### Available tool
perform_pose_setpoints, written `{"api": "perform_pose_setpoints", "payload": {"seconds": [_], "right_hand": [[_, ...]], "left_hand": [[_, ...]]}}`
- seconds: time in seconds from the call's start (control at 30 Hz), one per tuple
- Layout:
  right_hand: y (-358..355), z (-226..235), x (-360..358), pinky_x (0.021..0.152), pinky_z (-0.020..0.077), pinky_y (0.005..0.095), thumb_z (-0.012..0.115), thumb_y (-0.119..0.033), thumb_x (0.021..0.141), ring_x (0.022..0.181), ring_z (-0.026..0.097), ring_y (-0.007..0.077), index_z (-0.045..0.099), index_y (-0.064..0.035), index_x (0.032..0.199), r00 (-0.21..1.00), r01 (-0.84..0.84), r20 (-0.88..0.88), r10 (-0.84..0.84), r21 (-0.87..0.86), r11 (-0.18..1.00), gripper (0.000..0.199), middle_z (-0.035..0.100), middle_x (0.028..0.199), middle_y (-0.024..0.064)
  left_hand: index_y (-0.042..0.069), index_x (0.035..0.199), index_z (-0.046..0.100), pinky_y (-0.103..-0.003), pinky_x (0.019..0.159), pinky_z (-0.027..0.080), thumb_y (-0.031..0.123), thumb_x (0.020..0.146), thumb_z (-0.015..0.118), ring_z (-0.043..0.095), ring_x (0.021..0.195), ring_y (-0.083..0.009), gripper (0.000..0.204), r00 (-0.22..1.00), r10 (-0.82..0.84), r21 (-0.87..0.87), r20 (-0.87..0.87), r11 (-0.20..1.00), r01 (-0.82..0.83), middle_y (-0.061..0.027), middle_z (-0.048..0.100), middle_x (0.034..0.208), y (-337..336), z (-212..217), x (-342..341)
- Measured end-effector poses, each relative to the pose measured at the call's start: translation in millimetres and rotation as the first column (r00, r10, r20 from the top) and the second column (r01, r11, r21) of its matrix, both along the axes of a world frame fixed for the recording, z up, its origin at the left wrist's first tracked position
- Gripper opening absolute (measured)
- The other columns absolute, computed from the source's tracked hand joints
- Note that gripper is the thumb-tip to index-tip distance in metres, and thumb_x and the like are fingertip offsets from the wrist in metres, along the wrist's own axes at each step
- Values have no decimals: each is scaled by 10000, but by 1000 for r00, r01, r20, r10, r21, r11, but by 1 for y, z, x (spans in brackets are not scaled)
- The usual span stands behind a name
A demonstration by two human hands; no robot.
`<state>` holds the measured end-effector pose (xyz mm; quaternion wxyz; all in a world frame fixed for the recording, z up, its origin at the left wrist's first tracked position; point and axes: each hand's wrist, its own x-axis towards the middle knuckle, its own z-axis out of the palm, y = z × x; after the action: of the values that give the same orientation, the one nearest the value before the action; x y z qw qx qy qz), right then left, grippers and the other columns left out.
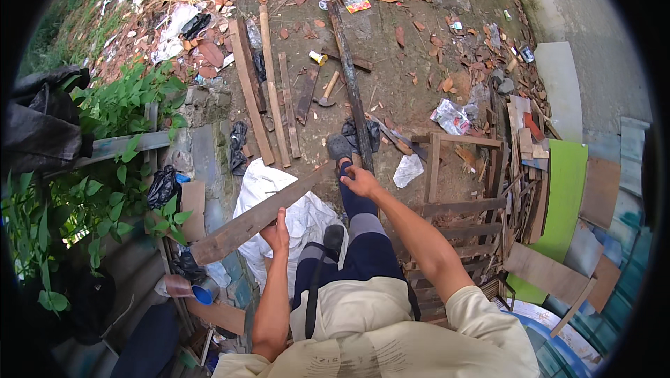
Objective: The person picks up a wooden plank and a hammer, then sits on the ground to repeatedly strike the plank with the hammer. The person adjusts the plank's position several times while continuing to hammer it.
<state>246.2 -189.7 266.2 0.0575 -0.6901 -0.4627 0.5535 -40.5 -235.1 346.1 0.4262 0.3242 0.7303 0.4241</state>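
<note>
My left hand (278, 233) is closed around the lower edge of a brown wooden plank (241, 227), which slants across in front of me from lower left to upper right. At the plank's far right end is my right hand (361, 183), its fingers bent in front of my shin. What those fingers hold, if anything, I cannot make out. Beneath the plank lies a white sack (269, 186). My dark shoe (339, 146) stands by a long dark beam (354, 85). A hammer (328, 91) with a wooden handle rests on the ground ahead.
Several long wooden strips (269, 78) lie ahead on the left. To my right are a slatted wooden frame (464, 209), stacked wood scraps and a green panel (558, 203). Leafy plants (125, 106) edge the left side. Dry leaves and litter cover the ground beyond.
</note>
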Motion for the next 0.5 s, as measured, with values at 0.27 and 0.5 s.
{"api": "perform_pose_setpoints", "payload": {"seconds": [0.27, 0.5], "right_hand": [[165, -263, 55, 1047, 464, 453, 613, -368, 941, 1243, 589, 362, 552, -76, 1371, 987, -67, 126, 99, -235, 970, 523, 639, 1313, 188], [281, -387, 104, 1087, 434, 480, 611, -375, 940, 1319, 504, 388, 434, -61, 1450, 942, -30, 326, 85, -171, 985, 625, 533, 1411, 220]], "left_hand": [[-51, 1194, 614, -379, 999, 444, 125, 854, 764, 605, 1075, -240, 411, 985, -10, -148, -171, 989, -15, -139, 649, 1185, 110, -138, 4], [-75, 1326, 476, -428, 1064, 396, 252, 862, 702, 534, 1194, -280, 611, 969, 134, -30, -207, 989, -144, -181, 551, 1305, 179, -226, 25]]}}
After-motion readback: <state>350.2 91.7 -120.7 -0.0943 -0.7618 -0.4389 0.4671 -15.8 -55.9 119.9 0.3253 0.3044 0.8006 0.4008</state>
